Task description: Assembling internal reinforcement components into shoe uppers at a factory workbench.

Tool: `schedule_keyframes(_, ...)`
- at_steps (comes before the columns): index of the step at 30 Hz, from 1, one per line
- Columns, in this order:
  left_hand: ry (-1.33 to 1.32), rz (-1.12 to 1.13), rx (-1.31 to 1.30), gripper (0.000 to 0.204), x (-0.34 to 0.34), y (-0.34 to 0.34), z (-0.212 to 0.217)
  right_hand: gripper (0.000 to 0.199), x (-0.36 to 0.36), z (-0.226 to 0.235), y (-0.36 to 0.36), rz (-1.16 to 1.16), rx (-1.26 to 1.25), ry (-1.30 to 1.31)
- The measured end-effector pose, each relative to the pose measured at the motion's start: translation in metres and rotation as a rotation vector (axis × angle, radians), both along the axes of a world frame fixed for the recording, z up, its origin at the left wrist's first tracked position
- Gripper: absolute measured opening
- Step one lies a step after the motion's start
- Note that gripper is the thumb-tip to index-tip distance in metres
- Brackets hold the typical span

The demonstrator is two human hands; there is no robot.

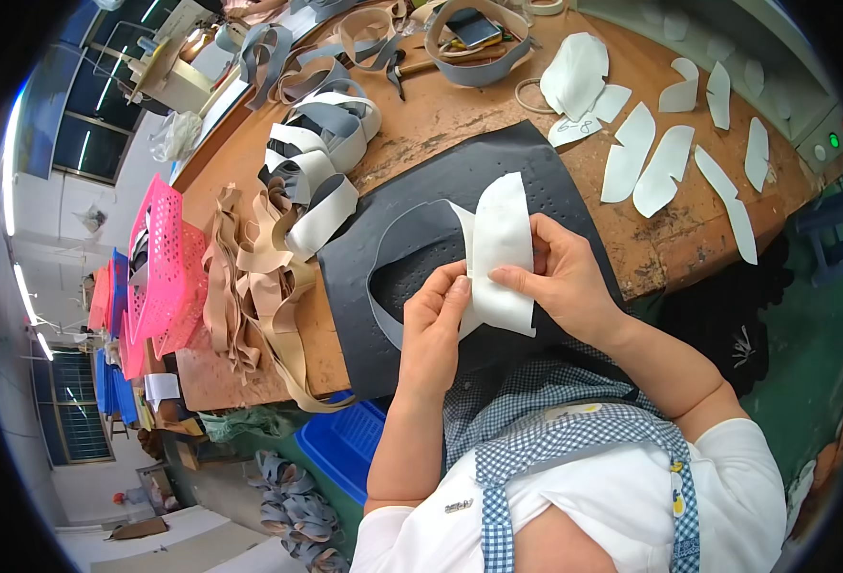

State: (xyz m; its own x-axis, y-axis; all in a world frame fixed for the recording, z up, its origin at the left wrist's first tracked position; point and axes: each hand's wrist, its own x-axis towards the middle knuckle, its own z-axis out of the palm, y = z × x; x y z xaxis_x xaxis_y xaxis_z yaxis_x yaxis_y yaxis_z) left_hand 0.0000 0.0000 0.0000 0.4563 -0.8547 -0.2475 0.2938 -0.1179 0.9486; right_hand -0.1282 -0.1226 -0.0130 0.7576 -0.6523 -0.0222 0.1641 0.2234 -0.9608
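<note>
I'm holding a smooth white curved piece of leather-like sheet (pixel 504 229) above the black perforated mat (pixel 355 349), near the front edge of the brown wooden desk (pixel 672 250). My left hand (pixel 438 310) is clamping its left edge, thumb and forefinger pinched together. My right hand (pixel 563 277) is gripping the right edge, thumb pressing flat on the face, other fingers partly hidden behind it. A long grey-blue band with a pale inner side (pixel 381 272) is looping out leftward from behind the piece, seemingly attached; I can't tell how.

Step in hand, my guess: lining up and pressing the seam where my thumbs are meeting. The next move is probably calling for a firm left pinch while the right thumb is working along the edge, keeping it even and unwrinkled.

White and grey looped strips (pixel 323 212) are lying just beyond the mat's left edge; crumpled tan strips (pixel 229 286) are lying further toward the desk's left end, beside a pink perforated plastic basket (pixel 185 282). Flat white cut-outs (pixel 663 172) are lying spread toward the desk's right end.
</note>
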Motion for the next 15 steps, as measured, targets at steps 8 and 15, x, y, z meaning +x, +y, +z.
schedule_keyframes(8, 0.038, 0.019, -0.016, 0.028, 0.004, 0.006, 0.0, 0.024, 0.007, -0.001, 0.008, -0.039, -0.052, -0.014)
schedule_keyframes(15, -0.056, 0.054, 0.021, 0.029, 0.0, 0.008, 0.002, 0.027, 0.005, 0.004, 0.001, -0.005, -0.156, 0.045)
